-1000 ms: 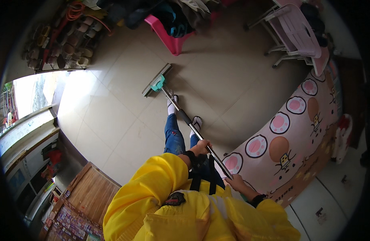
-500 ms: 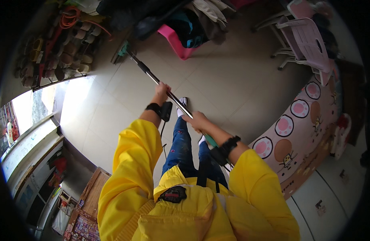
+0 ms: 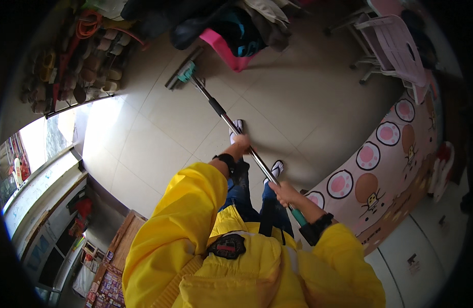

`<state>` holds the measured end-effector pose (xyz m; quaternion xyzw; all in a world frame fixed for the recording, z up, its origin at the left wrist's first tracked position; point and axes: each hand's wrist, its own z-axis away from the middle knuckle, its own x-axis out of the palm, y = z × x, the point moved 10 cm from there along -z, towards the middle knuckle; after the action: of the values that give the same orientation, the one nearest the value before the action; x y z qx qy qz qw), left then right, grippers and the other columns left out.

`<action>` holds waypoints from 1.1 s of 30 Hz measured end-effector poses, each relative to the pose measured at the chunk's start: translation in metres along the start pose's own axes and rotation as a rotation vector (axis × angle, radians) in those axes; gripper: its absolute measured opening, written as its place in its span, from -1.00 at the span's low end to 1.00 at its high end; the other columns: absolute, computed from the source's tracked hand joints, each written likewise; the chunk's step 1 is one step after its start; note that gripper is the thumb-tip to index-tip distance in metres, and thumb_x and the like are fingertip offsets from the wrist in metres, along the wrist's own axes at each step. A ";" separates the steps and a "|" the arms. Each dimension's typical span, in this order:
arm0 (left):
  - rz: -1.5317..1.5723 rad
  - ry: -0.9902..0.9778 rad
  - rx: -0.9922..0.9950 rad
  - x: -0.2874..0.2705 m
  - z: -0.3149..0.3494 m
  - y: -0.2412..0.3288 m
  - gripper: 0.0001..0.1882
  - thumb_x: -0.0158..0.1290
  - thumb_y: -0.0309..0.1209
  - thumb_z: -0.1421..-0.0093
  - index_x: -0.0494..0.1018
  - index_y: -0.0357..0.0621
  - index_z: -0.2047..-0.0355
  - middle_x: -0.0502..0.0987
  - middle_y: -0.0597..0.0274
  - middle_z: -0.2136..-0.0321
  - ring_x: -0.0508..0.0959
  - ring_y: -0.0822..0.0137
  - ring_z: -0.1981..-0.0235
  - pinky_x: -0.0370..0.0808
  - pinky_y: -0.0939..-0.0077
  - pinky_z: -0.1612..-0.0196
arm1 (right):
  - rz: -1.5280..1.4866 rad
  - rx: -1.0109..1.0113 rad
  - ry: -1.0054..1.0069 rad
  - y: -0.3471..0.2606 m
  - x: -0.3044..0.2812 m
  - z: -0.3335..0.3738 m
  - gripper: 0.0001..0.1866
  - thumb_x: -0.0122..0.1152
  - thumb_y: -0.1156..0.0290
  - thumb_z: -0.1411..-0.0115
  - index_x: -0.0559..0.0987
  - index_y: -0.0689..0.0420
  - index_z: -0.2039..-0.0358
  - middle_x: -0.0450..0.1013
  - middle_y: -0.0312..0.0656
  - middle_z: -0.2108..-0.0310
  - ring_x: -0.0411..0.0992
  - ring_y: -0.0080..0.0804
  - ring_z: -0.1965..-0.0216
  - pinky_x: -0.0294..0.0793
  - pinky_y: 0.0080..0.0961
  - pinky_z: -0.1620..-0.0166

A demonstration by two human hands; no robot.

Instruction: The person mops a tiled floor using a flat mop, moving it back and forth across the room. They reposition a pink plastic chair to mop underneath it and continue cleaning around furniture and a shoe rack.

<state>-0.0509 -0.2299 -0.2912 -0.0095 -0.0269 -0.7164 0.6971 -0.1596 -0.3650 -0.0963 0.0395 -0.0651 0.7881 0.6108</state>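
A mop [image 3: 230, 122] with a long metal pole slants from far left to near right across my front. Its wide, flat head [image 3: 185, 71], with a green clamp, rests on the tiled floor [image 3: 149, 133] near the pink container. My left hand [image 3: 240, 143] is wrapped round the middle of the pole. Farther down, my right hand [image 3: 286, 194] grips the pole just above its green end grip [image 3: 299, 216]. Below the pole are my feet in light slippers [image 3: 274, 171].
At far left stands a shoe rack [image 3: 87, 77] with several shoes. A bright pink container [image 3: 223, 51] sits under dark clothes. Folding chairs [image 3: 395, 49] stand at far right, beside a bed or table covered with a paw-print cloth [image 3: 367, 156]. A wooden table [image 3: 121, 236] is at near left.
The mop has come back toward me and to the right, its head now fully visible on the floor. Both my hands have moved right and nearer my body with it.
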 end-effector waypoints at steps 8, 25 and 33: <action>-0.462 -0.051 0.295 0.100 0.027 -0.094 -0.72 -0.09 -0.24 -0.01 0.26 -0.21 0.40 0.34 0.06 0.53 0.41 0.15 0.52 0.42 0.13 0.51 | 0.123 0.015 -0.029 0.132 -0.053 0.051 -0.60 -0.07 0.07 -0.07 0.23 0.17 0.62 0.18 -0.27 0.80 0.17 -0.53 0.85 0.12 -0.61 0.82; -0.761 -1.007 0.375 0.421 0.144 -0.355 -0.77 -0.04 -0.36 -0.03 0.27 -0.33 0.55 0.39 0.05 0.63 0.45 0.14 0.53 0.43 0.30 0.42 | -0.028 0.215 0.213 0.417 -0.171 0.225 -0.70 0.17 0.27 0.06 0.36 0.23 0.67 0.22 -0.25 0.79 0.20 -0.54 0.81 0.16 -0.55 0.76; 0.354 -0.695 -0.508 0.402 0.138 -0.362 -0.96 -0.15 -0.58 -0.02 0.21 -0.28 0.50 0.30 0.07 0.60 0.39 0.12 0.52 0.40 0.13 0.40 | 0.024 0.130 0.099 0.352 -0.181 0.233 -0.78 0.13 0.38 0.04 0.35 0.25 0.61 0.22 -0.24 0.80 0.17 -0.55 0.84 0.14 -0.57 0.78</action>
<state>-0.4269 -0.6142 -0.1420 -0.4242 -0.0805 -0.5246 0.7338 -0.4594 -0.6598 0.0890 0.0391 0.0161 0.7989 0.5999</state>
